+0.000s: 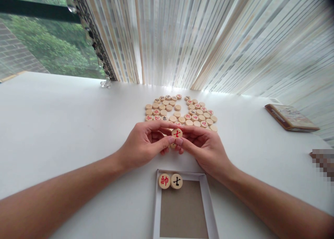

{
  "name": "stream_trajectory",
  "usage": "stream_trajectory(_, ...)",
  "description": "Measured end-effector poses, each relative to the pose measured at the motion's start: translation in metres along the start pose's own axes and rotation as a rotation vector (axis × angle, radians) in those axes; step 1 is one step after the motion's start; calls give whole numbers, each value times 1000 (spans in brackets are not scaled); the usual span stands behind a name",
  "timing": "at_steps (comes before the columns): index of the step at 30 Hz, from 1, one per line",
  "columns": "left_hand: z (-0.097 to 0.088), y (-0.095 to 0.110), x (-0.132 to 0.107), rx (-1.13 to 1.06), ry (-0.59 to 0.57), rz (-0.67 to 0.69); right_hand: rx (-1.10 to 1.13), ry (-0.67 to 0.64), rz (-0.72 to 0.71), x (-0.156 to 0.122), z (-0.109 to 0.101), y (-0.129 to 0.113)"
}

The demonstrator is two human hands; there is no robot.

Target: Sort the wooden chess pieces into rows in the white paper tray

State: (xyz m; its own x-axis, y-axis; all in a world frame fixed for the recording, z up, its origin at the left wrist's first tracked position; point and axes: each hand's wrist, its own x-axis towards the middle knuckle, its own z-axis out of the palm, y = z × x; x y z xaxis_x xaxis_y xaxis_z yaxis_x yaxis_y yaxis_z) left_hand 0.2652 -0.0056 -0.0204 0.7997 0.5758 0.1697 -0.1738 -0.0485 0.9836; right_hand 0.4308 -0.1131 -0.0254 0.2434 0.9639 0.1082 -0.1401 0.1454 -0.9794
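Between the fingertips of my left hand (146, 141) and my right hand (200, 143) is a round wooden Chinese chess piece (177, 133) with a red character facing me. Both hands are closed on it, thumbs in front and fingers behind. Just beneath it, part of another piece (173, 145) shows behind my thumbs; I cannot tell whether it is held too. Closer to me lies an open box tray (156, 204) with white walls and a grey-brown bottom. A red-marked piece (164, 181) and a black-marked piece (176, 181) sit side by side in its far left corner.
Beyond my hands, many loose chess pieces (199, 112) lie spread on the white table (78, 127), some character side up, others blank. A brown box (292, 117) lies at the right. Striped curtains (182, 37) hang along the table's far edge, beside a window at left.
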Motion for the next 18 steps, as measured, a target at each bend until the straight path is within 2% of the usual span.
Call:
stream_trajectory(11, -1, -2, 0, -1, 58, -27, -29, 30, -106, -3, 1, 8)
stream_trajectory(18, 0, 1, 0, 0, 65, -40, -180, 74, -218, -6, 0, 9)
